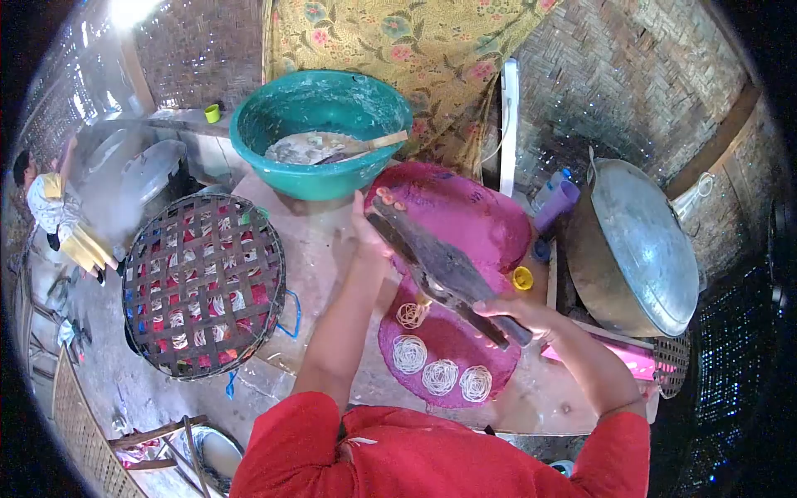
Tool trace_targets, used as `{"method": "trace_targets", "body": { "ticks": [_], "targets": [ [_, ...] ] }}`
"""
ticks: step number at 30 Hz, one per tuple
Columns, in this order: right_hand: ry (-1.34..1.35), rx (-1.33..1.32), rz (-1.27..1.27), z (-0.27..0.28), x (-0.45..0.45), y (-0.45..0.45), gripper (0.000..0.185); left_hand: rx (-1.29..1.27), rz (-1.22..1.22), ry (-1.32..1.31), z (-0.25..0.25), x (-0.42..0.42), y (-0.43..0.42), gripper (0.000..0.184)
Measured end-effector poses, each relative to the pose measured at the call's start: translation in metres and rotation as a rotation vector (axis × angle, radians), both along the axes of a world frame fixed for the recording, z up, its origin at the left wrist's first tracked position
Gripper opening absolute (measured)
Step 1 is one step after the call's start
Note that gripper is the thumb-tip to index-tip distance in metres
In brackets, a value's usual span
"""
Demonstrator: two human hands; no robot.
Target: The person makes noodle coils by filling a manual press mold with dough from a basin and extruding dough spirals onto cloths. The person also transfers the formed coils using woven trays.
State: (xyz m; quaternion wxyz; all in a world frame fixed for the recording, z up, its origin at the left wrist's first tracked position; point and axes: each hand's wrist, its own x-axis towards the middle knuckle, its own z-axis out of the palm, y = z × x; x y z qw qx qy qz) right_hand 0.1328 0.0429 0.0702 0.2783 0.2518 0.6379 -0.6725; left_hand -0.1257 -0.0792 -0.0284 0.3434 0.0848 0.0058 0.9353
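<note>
A dark wooden noodle press [448, 267] is held slantwise over a pink heart-shaped mat [490, 217]. My left hand [371, 228] is closed around its far left end, with fingertips showing over the top. My right hand [523, 317] wraps the two handles at the near right end. Below the press, pale strands lead down to a noodle nest [412, 314] on the mat. Several white nests lie nearer me, among them a round noodle nest [440, 377].
A green basin [320, 178] holding pale dough and a wooden-handled tool stands behind. At left is a woven tray [203, 286] over more nests; at right, a large lidded pot [627, 249], a purple cup [558, 204] and a yellow cup [522, 278]. Another person [62, 203] stands far left near steaming pots.
</note>
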Motion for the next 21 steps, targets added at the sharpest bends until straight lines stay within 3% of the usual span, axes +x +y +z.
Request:
{"method": "trace_targets", "body": {
  "ticks": [5, 8, 11, 13, 14, 17, 21],
  "targets": [
    [0.061, -0.020, 0.010, -0.004, 0.001, -0.013, 0.054, 0.018, -0.002, 0.009, 0.011, -0.003, -0.016, 0.035],
    [0.056, -0.023, 0.007, 0.000, 0.012, -0.009, 0.055, 0.053, -0.018, -0.021, 0.003, 0.006, -0.015, 0.045],
    [0.003, 0.077, 0.002, 0.015, 0.009, -0.004, 0.055, -0.049, 0.005, -0.066, -0.001, 0.011, -0.008, 0.045],
    [0.020, 0.074, 0.002, 0.008, 0.003, -0.001, 0.055, 0.074, -0.035, -0.045, 0.001, 0.003, -0.002, 0.046],
    [0.052, 0.069, -0.003, 0.003, 0.001, -0.003, 0.055, -0.015, -0.004, 0.023, 0.007, 0.003, -0.004, 0.034],
    [0.089, 0.026, -0.008, -0.015, -0.002, -0.006, 0.055, -0.020, 0.033, 0.073, -0.006, -0.019, -0.009, 0.035],
    [0.122, -0.009, 0.003, -0.012, 0.006, -0.015, 0.056, -0.133, 0.045, 0.020, 0.016, 0.017, -0.030, 0.036]
  ]
}}
